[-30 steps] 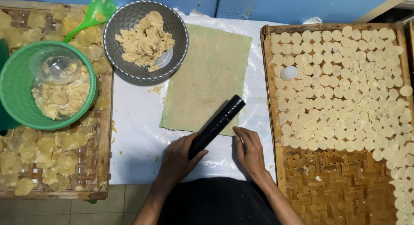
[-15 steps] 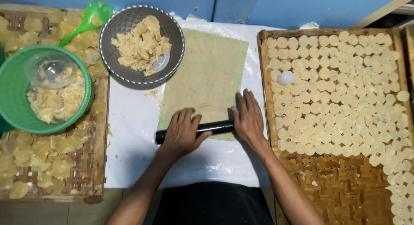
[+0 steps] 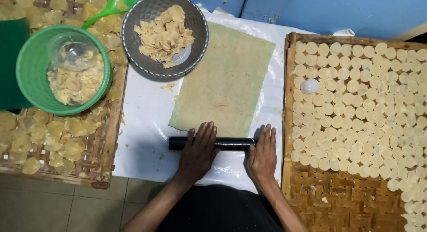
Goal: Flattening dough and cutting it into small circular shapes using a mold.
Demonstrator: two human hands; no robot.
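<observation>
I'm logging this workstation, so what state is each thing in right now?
Left hand: flat, palm down on the black roller.
Right hand: flat on the roller's right end.
Black roller: lying crosswise at the near edge of the dough sheet.
Dough sheet: rolled flat, uncut.
Grey bowl: holds dough scraps.
Green bowl: holds scraps and a clear cup.
Right woven tray: far part covered with round pieces.

No packages, labels, signs or screens (none anywhere).
</observation>
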